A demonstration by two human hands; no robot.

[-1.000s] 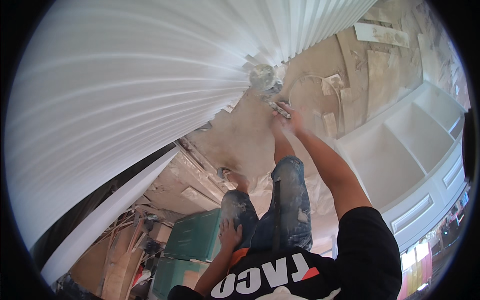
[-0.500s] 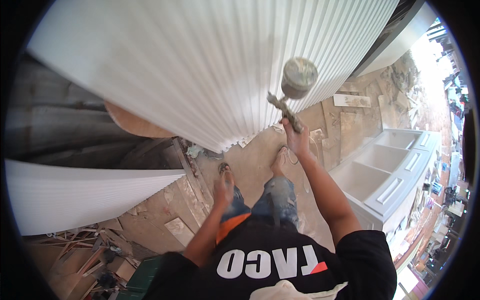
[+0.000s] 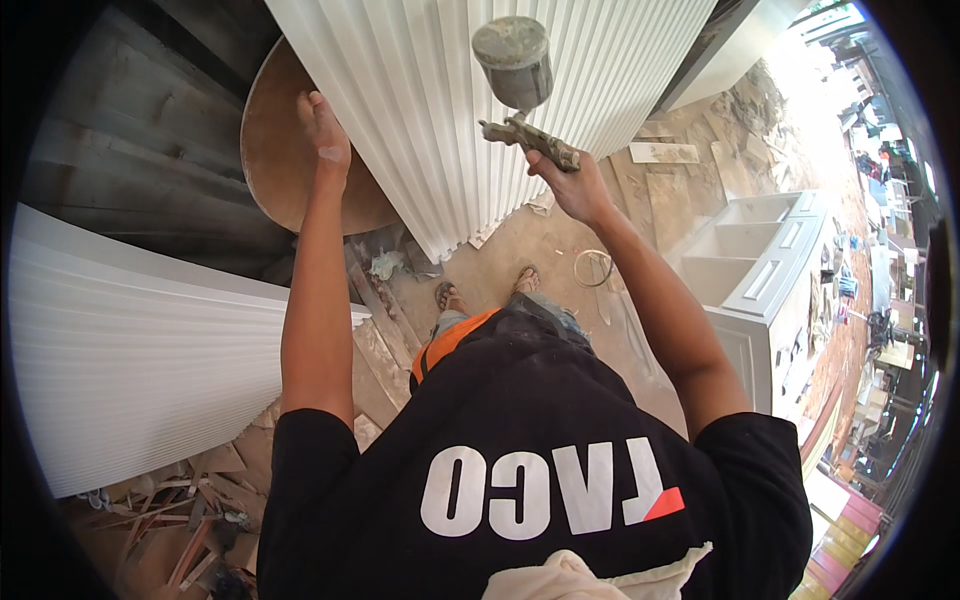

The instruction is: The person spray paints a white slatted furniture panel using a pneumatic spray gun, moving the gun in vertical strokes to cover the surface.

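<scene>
Our left hand (image 3: 326,145) is no longer beside our leg but up at the upper left, by the left edge of the ribbed white panel (image 3: 430,90); we cannot tell whether it grips. Our right hand (image 3: 572,185), upper centre, is clamped round the spray gun (image 3: 530,138) before the panel's grooves. A round brown board (image 3: 272,150) shows past that edge; a second ribbed panel (image 3: 150,350) fills the left. Dusty floor (image 3: 500,230) stretches from the first panel's toothed lower edge to the white cabinet (image 3: 745,325) at right.
</scene>
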